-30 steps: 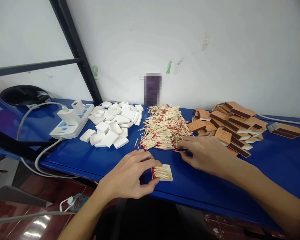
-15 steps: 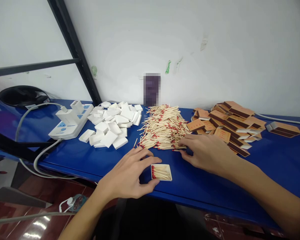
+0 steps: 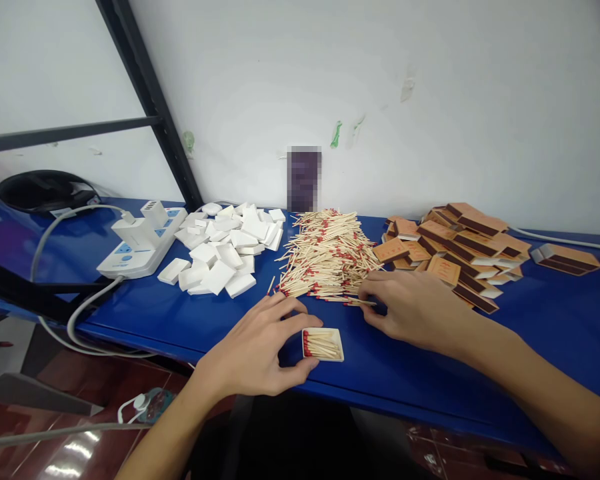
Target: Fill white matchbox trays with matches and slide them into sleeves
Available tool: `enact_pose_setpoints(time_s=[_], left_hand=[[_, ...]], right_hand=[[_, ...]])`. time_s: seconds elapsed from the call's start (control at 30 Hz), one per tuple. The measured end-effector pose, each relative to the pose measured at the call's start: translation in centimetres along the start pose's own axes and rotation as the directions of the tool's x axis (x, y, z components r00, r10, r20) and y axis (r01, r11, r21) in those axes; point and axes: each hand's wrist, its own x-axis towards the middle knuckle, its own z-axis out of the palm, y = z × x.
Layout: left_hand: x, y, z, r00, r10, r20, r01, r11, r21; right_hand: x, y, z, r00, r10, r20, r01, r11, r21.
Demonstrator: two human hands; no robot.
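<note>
A white matchbox tray (image 3: pixel 334 358) with red-headed matches in it lies near the table's front edge. My left hand (image 3: pixel 265 343) steadies it from the left, forefinger at its back corner and thumb at its front corner. The matches inside lie side by side, heads to the left. Beyond the tray rises a large heap of loose matches (image 3: pixel 330 257). At the heap's near right edge, my right hand (image 3: pixel 405 300) pinches some matches between thumb and fingers, heads pointing left. How many it holds is hidden by the fingers.
White trays (image 3: pixel 220 247) are heaped on the left, and orange-brown matchbox sleeves (image 3: pixel 460 243) are piled on the right. One sleeve (image 3: pixel 567 259) lies apart. A power strip (image 3: pixel 145 247) with cords sits far left beside a black metal frame (image 3: pixel 150 100). Behind is a wall.
My right hand has closed on matches at the heap's near edge and drawn them slightly toward me. My left hand and the tray stay in place.
</note>
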Motion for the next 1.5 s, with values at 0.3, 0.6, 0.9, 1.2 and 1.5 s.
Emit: enact_pose_setpoints(time_s=[0.3,0.6,0.9,1.2,1.5], left_hand=[[-0.1,0.1,0.0,1.000,-0.007,0.012,0.006,1.000,0.005],[0.0,0.0,0.1,0.999,0.032,0.014,-0.032,0.999,0.002],[-0.1,0.2,-0.5,0.999,-0.036,-0.017,0.036,0.999,-0.001],[0.0,0.2,-0.8,0.999,-0.018,0.033,0.021,0.997,-0.072],[-0.1,0.2,-0.7,0.998,-0.009,0.070,0.015,0.996,-0.086]], right_hand=[[-0.7,-0.2,-0.7,0.996,0.025,0.089,-0.028,0.999,0.024],[0.0,-2.3,-0.4,0.999,-0.024,0.045,0.014,0.978,0.208],[0.5,-2.8,1.7,0.990,-0.076,-0.121,0.120,0.899,0.421],[0.2,-2.2,0.9,0.961,0.039,-0.272,0.108,0.856,0.505],[0.5,-2.0,1.5,0.943,-0.206,-0.263,0.309,0.835,0.455]])
